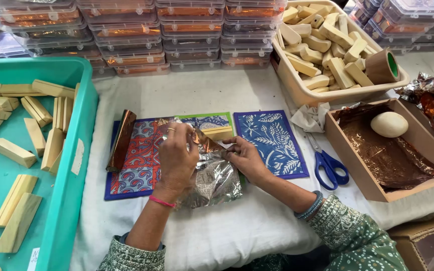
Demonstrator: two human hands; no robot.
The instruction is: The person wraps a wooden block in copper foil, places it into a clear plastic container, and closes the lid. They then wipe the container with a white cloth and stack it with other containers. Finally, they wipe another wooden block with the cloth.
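Observation:
My left hand (177, 156) presses down on a crinkled sheet of silver and copper foil (215, 179) that lies on patterned cloth mats. A pale wooden block (218, 132) peeks out from under the foil just past my fingers. My right hand (244, 156) pinches the foil's right edge, folding it against the block. Both hands grip the foil. A loose strip of copper foil (122, 140) lies curled at the left on the red and blue mat (135, 168).
A teal bin (76, 150) with wooden blocks stands at left. A beige tub (297, 85) of blocks and a tape roll (381, 66) sit at back right. Blue scissors (329, 165), a blue mat (273, 143), a wooden tray (357, 165) with foil and an oval piece (389, 124), stacked clear boxes (176, 35) behind.

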